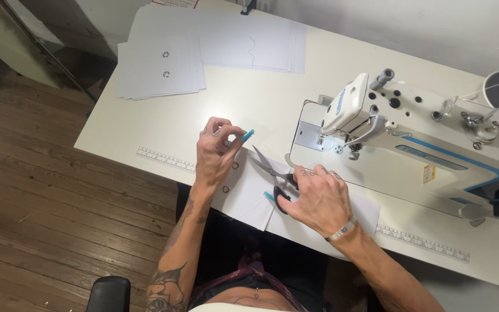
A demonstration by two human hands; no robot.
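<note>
We see shiny metal scissors [272, 170] with black plastic handles. Sewing machine [411, 133] smooth glossy white plastic. Paper sheets [157, 69] flat, matt, with small metal rings. Table [122, 127] smooth, pale. Floor [41, 196] brown wood, worn.

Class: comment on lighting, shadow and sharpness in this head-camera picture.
Head view: even, soft light on the white table; faint shadow beneath the left hand and right hand; scissors fairly sharp; sewing machine bright without harsh glare; straight edges bow slightly towards the frame's edges.
</note>
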